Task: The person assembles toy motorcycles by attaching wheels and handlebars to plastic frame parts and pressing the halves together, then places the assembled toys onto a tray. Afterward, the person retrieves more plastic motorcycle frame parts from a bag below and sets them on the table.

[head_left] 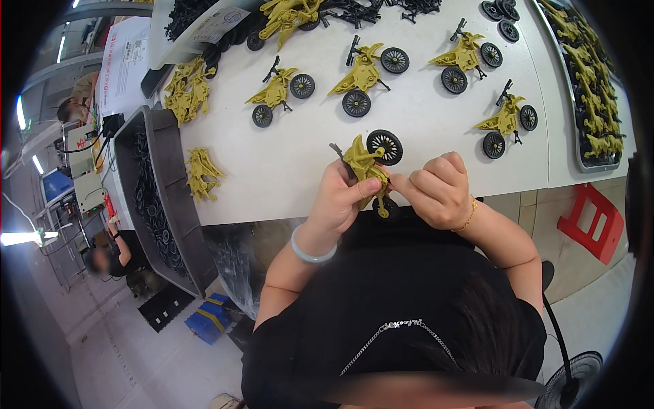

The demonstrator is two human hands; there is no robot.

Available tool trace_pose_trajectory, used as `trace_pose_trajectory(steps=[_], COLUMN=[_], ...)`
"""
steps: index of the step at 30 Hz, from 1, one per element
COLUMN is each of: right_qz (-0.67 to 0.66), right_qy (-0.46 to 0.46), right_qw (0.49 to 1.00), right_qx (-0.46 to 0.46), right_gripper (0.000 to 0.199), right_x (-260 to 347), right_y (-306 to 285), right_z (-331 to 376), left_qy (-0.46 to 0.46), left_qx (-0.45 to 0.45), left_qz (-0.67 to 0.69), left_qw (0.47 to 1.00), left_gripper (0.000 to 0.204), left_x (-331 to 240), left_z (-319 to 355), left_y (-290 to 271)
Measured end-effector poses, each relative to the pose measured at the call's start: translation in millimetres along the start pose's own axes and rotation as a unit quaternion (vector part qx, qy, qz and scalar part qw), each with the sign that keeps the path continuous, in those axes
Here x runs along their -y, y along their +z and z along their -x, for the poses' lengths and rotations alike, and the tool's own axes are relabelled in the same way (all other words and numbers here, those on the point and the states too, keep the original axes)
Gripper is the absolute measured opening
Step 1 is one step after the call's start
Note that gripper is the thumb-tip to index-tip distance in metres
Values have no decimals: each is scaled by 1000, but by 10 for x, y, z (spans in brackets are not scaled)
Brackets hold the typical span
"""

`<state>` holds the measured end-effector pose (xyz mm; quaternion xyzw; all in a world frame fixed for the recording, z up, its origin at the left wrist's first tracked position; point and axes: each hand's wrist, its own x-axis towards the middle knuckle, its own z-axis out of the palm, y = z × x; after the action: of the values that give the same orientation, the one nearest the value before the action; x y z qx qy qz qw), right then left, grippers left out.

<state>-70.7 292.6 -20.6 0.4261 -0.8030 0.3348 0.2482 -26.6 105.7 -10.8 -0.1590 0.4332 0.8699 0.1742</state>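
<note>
The left hand [337, 199] grips one yellow toy motorbike [361, 160] over the surface's [272, 167] near edge; the right hand's [439, 192] curled fingers meet its side, hiding whether they pinch anything. Beyond are four separate motorbikes [366, 76], two black wheels [356, 103] each. Wheels overlap uncountably in one grey bin [176, 180]; the upper-left heap [289, 17] is cut off.

White table [266, 167] — yellow toy motorbikes [365, 73].
</note>
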Motion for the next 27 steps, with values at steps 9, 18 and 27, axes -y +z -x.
trace_pose_trajectory(steps=[9, 18, 27], right_qz=[-21, 30, -189], right_qy=[2, -76, 126], right_qw=[999, 996, 972], right_qx=[-27, -35, 52], right_gripper=[29, 29, 18], right_x=[0, -5, -5], right_y=[-16, -58, -86], right_z=[6, -56, -88], left_qy=[-54, -17, 6], left_qx=[77, 27, 85], left_qz=[71, 32, 75], left_qw=[993, 999, 994], left_gripper=[30, 38, 39], left_x=[-62, 17, 25], left_z=[-28, -20, 16], left_y=[-8, -22, 35])
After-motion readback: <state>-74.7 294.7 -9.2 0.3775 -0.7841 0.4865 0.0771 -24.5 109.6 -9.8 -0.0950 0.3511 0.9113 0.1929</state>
